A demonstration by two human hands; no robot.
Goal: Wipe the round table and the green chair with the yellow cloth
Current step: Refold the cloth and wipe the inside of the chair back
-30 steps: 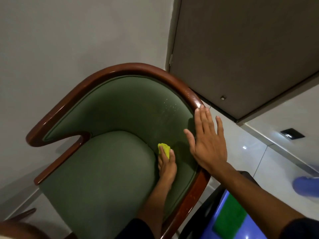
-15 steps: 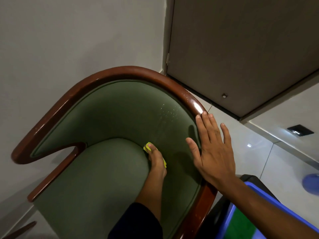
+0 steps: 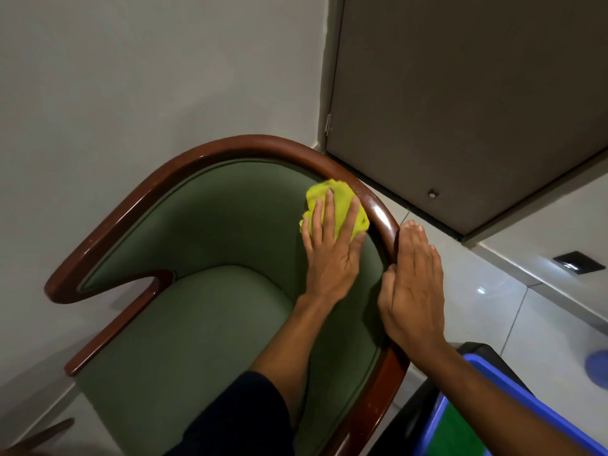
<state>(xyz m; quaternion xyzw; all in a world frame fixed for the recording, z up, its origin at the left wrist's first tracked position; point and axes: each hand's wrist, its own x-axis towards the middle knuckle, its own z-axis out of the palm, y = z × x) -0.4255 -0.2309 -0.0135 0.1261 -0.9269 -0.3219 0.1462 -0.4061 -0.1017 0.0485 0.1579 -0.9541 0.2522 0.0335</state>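
The green chair with a curved dark wooden frame fills the lower middle of the head view. My left hand presses the bunched yellow cloth flat against the upper right of the green backrest, just under the wooden rim. Its fingers lie straight over the cloth. My right hand rests flat on the wooden rim at the chair's right side, fingers straight and together. The round table is out of view.
A grey wall stands behind the chair, and a brown door is at the upper right. A blue bin with a green inside sits at the lower right on the white tiled floor.
My left hand has swept the cloth from the crease between seat and backrest up to the top right of the backrest. My right hand has stayed on the rim.
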